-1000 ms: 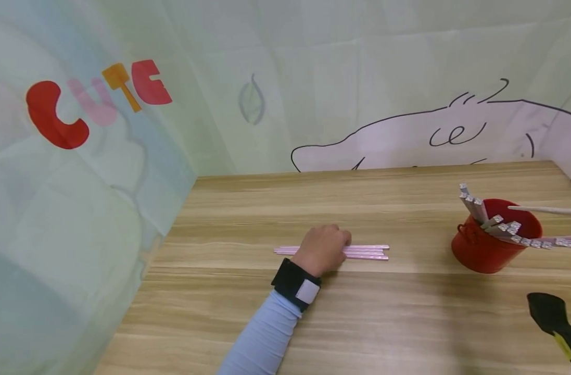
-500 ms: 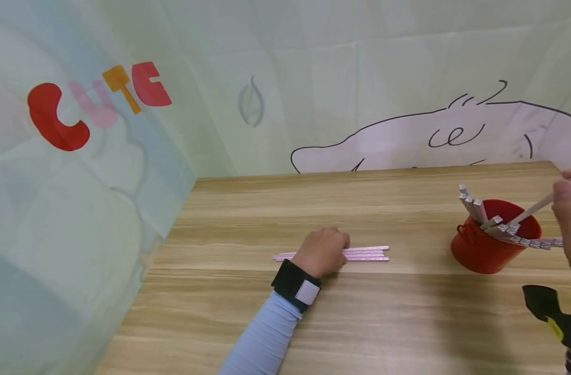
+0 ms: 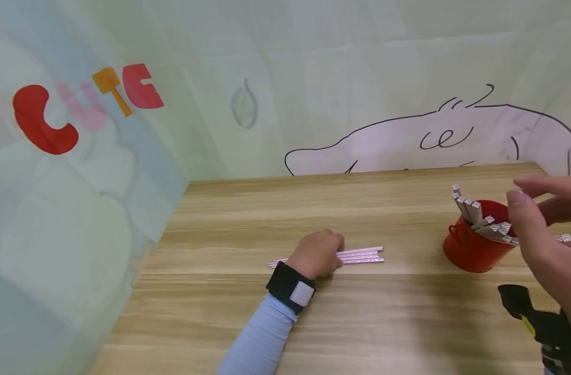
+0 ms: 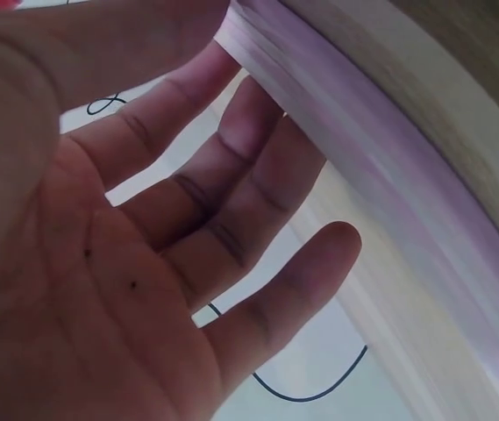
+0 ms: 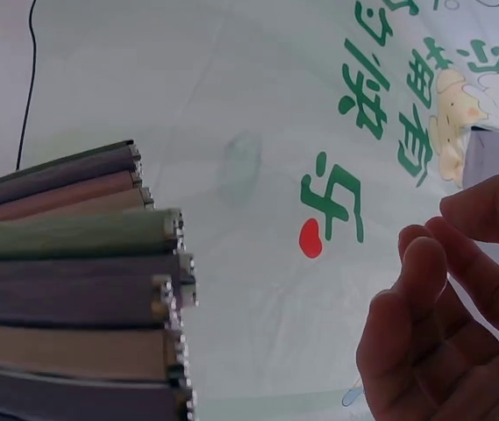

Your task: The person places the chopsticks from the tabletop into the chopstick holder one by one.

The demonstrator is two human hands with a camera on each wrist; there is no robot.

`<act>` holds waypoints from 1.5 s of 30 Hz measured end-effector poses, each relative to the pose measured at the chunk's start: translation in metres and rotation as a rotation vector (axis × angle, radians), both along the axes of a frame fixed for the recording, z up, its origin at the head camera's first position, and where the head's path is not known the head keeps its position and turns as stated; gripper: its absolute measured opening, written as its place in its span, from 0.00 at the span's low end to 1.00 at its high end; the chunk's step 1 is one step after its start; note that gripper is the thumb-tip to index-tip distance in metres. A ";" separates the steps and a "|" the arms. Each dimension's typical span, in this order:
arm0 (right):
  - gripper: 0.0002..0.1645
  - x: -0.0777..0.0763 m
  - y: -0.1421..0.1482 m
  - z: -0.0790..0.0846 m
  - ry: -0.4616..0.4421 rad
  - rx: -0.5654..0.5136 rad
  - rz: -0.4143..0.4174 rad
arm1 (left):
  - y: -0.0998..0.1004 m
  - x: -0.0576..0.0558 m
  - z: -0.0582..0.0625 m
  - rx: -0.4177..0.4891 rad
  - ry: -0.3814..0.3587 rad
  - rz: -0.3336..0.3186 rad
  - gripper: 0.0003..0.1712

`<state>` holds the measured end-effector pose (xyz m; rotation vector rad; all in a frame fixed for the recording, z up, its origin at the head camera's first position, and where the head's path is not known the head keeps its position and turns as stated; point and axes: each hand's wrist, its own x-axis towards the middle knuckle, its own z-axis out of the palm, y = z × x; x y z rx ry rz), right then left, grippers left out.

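My left hand (image 3: 315, 253) lies low over several slim pink sticks (image 3: 362, 256) on the table, left of the bucket. In the left wrist view, the thumb and fingertips (image 4: 258, 114) meet along the blurred pink sticks, with the little finger held off them. My right hand (image 3: 549, 260) hovers by the right rim of a small red bucket (image 3: 474, 255), fingers loosely bent and nothing between them. Several pastel sticks with glittery ends (image 3: 474, 213) lean in the bucket. The right wrist view shows these sticks (image 5: 65, 289) close up, apart from the fingers.
A wood-grain table (image 3: 248, 219) spans the view. Behind it and at the left hang pale printed cloths, one with CUTE lettering (image 3: 46, 120). A black strap with a mount (image 3: 543, 323) sits at my right wrist.
My right hand came in from the right with a pale stick over the bucket, then let go of it and reached further left. The left hand stays on the pink sticks; the view shifts slightly.
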<state>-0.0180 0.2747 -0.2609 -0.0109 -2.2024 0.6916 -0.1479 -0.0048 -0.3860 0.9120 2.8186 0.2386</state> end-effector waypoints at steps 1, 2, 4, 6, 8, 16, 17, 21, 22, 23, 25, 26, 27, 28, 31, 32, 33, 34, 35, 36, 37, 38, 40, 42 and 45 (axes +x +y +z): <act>0.22 0.000 -0.004 0.003 0.011 0.021 0.050 | 0.000 0.000 0.000 0.001 -0.003 0.000 0.10; 0.21 0.001 -0.007 0.005 0.008 0.045 0.090 | 0.000 0.000 0.000 0.005 -0.008 0.000 0.10; 0.19 0.001 -0.014 0.009 -0.003 0.095 0.154 | 0.000 0.000 0.000 0.005 -0.010 0.000 0.10; 0.19 0.000 -0.020 0.010 -0.028 0.136 0.190 | 0.000 0.000 0.000 0.006 -0.006 -0.005 0.09; 0.19 0.000 -0.024 0.009 -0.036 0.160 0.213 | 0.000 0.000 -0.001 0.008 0.001 -0.017 0.08; 0.18 -0.004 -0.030 0.004 0.049 0.145 0.295 | 0.001 0.000 0.001 0.028 0.037 -0.056 0.04; 0.18 -0.005 -0.030 0.003 0.062 0.138 0.309 | 0.002 0.000 0.001 0.032 0.042 -0.059 0.04; 0.15 -0.008 -0.032 0.000 0.116 0.128 0.363 | 0.003 0.001 0.001 0.046 0.078 -0.070 0.07; 0.14 -0.009 -0.032 -0.001 0.134 0.123 0.378 | 0.003 0.001 0.001 0.046 0.087 -0.072 0.07; 0.13 -0.009 -0.032 -0.001 0.144 0.123 0.384 | 0.003 0.001 0.000 0.046 0.095 -0.073 0.07; 0.12 -0.010 -0.033 -0.001 0.147 0.125 0.388 | 0.003 0.001 0.000 0.043 0.109 -0.077 0.07; 0.13 -0.010 -0.034 0.000 0.137 0.132 0.383 | 0.002 0.002 0.000 0.044 0.114 -0.078 0.07; 0.13 -0.009 -0.034 0.001 0.129 0.133 0.380 | 0.002 0.002 0.000 0.044 0.121 -0.080 0.08; 0.13 -0.009 -0.035 0.001 0.125 0.133 0.381 | 0.002 0.002 0.001 0.050 0.125 -0.082 0.08; 0.14 -0.009 -0.037 0.003 0.103 0.148 0.374 | 0.003 0.002 0.004 0.069 0.137 -0.089 0.08; 0.14 -0.009 -0.037 0.003 0.097 0.154 0.370 | 0.003 0.003 0.005 0.077 0.139 -0.092 0.08; 0.14 -0.009 -0.037 0.003 0.098 0.153 0.370 | 0.003 0.003 0.006 0.088 0.140 -0.093 0.08; 0.14 -0.009 -0.038 0.003 0.097 0.158 0.368 | 0.004 0.003 0.007 0.096 0.140 -0.095 0.08; 0.14 -0.010 -0.038 0.003 0.093 0.164 0.362 | 0.004 0.003 0.007 0.104 0.137 -0.097 0.08; 0.14 -0.010 -0.038 0.003 0.094 0.165 0.359 | 0.004 0.004 0.008 0.112 0.132 -0.099 0.08; 0.14 -0.010 -0.037 0.003 0.092 0.168 0.356 | 0.005 0.004 0.009 0.122 0.129 -0.101 0.08; 0.14 -0.010 -0.037 0.002 0.092 0.170 0.356 | 0.005 0.004 0.010 0.130 0.127 -0.104 0.07; 0.13 -0.011 -0.037 0.001 0.101 0.169 0.360 | 0.006 0.005 0.012 0.152 0.125 -0.114 0.07; 0.12 -0.011 -0.037 0.001 0.109 0.170 0.364 | 0.007 0.007 0.015 0.183 0.124 -0.129 0.06; 0.13 -0.012 -0.037 0.000 0.110 0.173 0.362 | 0.008 0.008 0.019 0.230 0.134 -0.154 0.05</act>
